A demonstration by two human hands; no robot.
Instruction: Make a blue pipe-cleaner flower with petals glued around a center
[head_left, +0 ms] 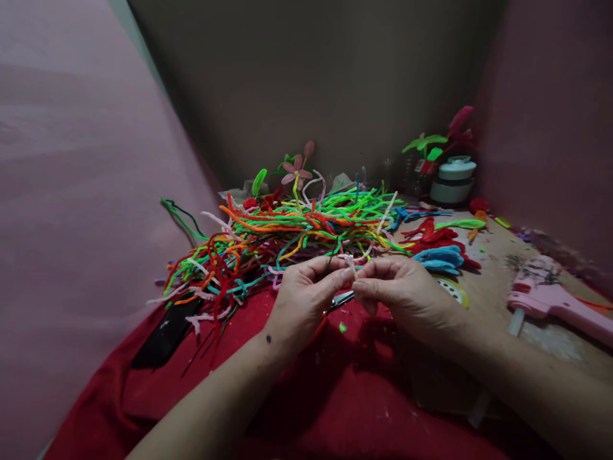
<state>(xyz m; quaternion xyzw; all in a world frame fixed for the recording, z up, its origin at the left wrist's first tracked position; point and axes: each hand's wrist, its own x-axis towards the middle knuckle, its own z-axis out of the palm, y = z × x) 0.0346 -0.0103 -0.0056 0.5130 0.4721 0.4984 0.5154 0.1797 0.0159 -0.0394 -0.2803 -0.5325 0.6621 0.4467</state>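
My left hand is closed in a pinch, thumb against fingers, on a small pale pipe cleaner piece. My right hand meets it from the other side, its thumb and fingertips also pinched at the same pale piece. Its lower part is hidden by the fingertips. Below and between the hands, scissors lie on the red cloth, their handles partly covered by my left hand. Just beyond my fingers spreads a big tangled heap of colourful pipe cleaners.
On the right lie a pink glue gun, blue pipe cleaner loops and red ones. A lidded container stands at the back right. A black flat object rests at left. A pink flower rises behind the heap.
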